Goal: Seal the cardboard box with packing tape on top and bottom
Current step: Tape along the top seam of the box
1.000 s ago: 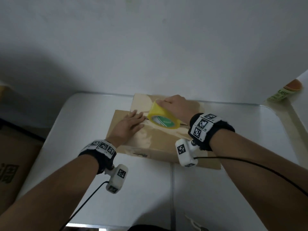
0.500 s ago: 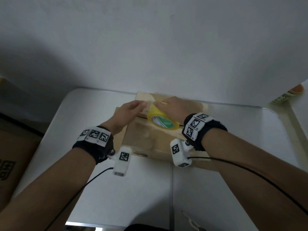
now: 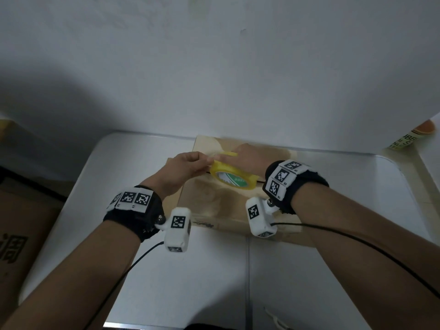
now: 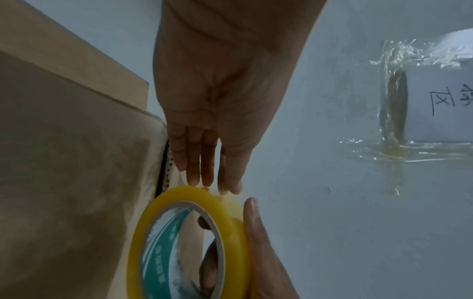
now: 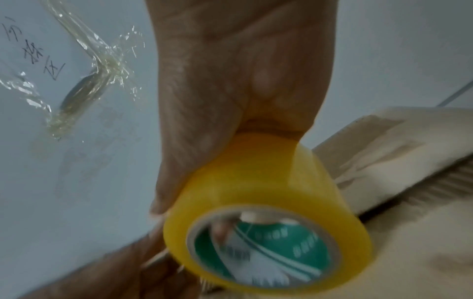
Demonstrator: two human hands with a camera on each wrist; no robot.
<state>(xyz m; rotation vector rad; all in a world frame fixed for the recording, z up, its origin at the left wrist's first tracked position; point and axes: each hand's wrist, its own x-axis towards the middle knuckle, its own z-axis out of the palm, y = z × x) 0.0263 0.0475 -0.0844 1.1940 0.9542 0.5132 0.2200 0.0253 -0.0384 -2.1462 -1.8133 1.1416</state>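
A brown cardboard box (image 3: 214, 201) lies flat on the white table (image 3: 190, 270) against the wall, with shiny tape across its top. My right hand (image 3: 247, 156) grips a yellow tape roll (image 3: 232, 178) with a green core label, held tilted just above the box's top near the far edge. In the left wrist view its thumb is inside the core and a finger (image 4: 252, 212) lies on the roll (image 4: 143, 232). My left hand (image 3: 183, 167) reaches in from the left. Its fingertips (image 4: 204, 180) and thumb pinch the tape end at the roll's upper rim. The right wrist view shows the roll (image 5: 256, 182) blurred.
The wall rises straight behind the box. A sheet of paper (image 4: 435, 101) is taped to it. Another cardboard carton (image 3: 19, 234) stands on the floor at the left. An orange-lidded container (image 3: 412, 136) sits at the far right. Wrist-camera cables trail over the table's near half.
My left hand has lifted off the box top, where it lay flat, and moved right to the roll's rim. The right hand with the roll has shifted slightly toward the wall.
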